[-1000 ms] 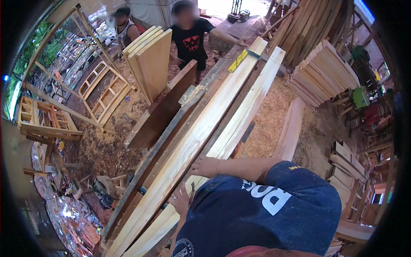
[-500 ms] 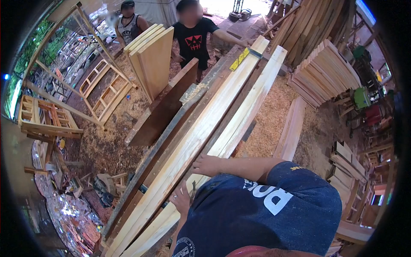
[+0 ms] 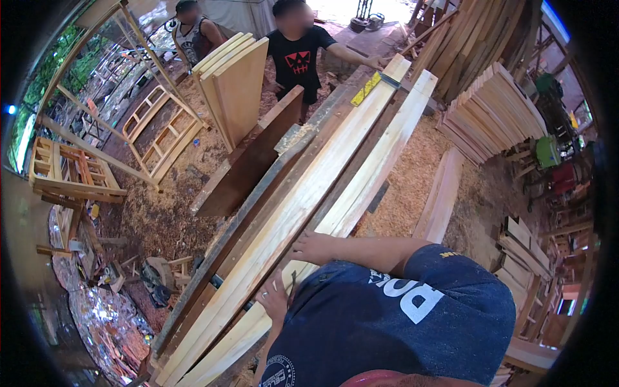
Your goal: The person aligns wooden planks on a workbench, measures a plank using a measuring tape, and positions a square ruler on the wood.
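Observation:
Long pale planks lie diagonally along a workbench [image 3: 303,138]. My right hand [image 3: 314,248] rests on the near plank [image 3: 377,171], its fingers loosely apart. Lower down, my left hand [image 3: 274,297], with a ring on one finger, lies over the same plank's edge, fingers apart. Neither hand grips anything I can make out. The wider plank [image 3: 290,200] runs alongside, beyond a dark gap. Near its far end are a yellow tool [image 3: 365,89] and a dark clamp-like piece [image 3: 391,81].
A co-worker in a black shirt [image 3: 295,61] stands across the bench, one hand by the planks' far end. Another person [image 3: 193,35] is behind upright boards [image 3: 235,90]. Stacked boards [image 3: 493,113] stand right; wooden frames [image 3: 164,129] stand left. Shavings cover the floor.
The view has shifted slightly, with the bench and boards appearing a little further right. The person at the back has turned and come more into view. My hands keep their place on the plank.

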### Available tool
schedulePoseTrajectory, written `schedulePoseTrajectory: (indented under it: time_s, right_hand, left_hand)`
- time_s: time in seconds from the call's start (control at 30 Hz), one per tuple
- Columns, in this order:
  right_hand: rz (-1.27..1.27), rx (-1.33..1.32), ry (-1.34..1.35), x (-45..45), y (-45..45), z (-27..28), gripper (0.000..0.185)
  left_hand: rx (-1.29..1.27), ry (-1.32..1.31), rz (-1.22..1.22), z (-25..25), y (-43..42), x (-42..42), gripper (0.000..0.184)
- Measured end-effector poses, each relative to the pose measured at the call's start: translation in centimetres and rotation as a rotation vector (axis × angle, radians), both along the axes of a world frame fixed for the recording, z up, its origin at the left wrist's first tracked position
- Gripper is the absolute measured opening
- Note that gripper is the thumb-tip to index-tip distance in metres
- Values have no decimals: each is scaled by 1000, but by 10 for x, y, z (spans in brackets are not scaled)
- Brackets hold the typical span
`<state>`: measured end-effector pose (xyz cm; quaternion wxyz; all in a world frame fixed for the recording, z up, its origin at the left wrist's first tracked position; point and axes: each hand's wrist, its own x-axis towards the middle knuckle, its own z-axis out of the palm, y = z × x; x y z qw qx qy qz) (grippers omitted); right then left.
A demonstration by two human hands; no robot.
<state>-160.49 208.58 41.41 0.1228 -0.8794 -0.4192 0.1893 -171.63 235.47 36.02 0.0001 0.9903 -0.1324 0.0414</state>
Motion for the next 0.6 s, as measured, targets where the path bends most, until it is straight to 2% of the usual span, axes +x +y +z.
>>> schedulePoseTrajectory:
  time_s: [0.1, 0.53, 0.6]
  right_hand:
    - [31, -38, -76, 0, -1, 1, 49]
    - [4, 6, -71, -1, -2, -2, 44]
    - [9, 3, -66, -1, -1, -2, 44]
  left_hand:
    - [-4, 16, -3, 2, 0, 0, 75]
    - [34, -9, -39, -6, 5, 0, 70]
    - [-53, 35, -21, 7, 0, 0, 69]
